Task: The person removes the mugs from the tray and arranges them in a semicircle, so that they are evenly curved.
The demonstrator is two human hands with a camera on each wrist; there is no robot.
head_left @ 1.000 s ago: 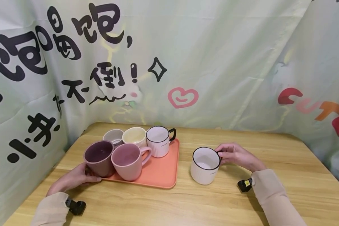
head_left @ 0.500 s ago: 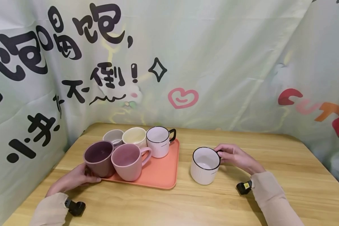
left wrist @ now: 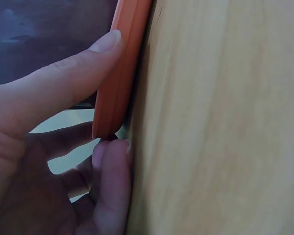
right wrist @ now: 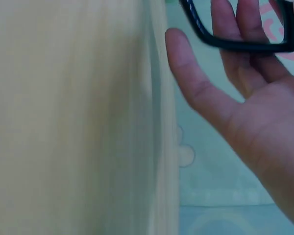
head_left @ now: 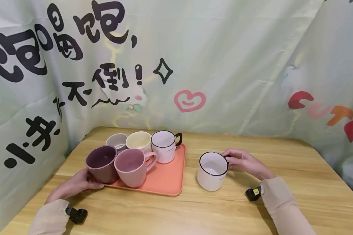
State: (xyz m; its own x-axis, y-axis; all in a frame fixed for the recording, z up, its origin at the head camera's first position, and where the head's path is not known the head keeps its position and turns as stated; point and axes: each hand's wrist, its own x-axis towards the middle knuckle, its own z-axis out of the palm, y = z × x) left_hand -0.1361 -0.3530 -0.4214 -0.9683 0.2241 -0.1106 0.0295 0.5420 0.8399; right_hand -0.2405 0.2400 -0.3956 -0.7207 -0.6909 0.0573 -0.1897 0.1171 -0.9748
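Note:
My left hand (head_left: pixel 73 186) holds the near left corner of an orange tray (head_left: pixel 169 178). In the left wrist view its thumb presses the tray rim (left wrist: pixel 121 73), while the other fingers curl at the corner. On the tray, a dark purple mug (head_left: pixel 104 174) stands beside that hand, with a pink mug (head_left: pixel 131 176) to its right. My right hand (head_left: pixel 248 164) grips a white, black-rimmed mug (head_left: pixel 210 180) standing upright right of the tray. The right wrist view shows fingers around its black handle (right wrist: pixel 250 47); the mug's body is out of that view.
At the back of the tray are a grey cup (head_left: pixel 116 140), a cream cup (head_left: pixel 139 140) and another white mug (head_left: pixel 165 155) with a black handle. All rest on a wooden table (head_left: pixel 164 215), enclosed behind and at the sides by a printed curtain (head_left: pixel 229 65).

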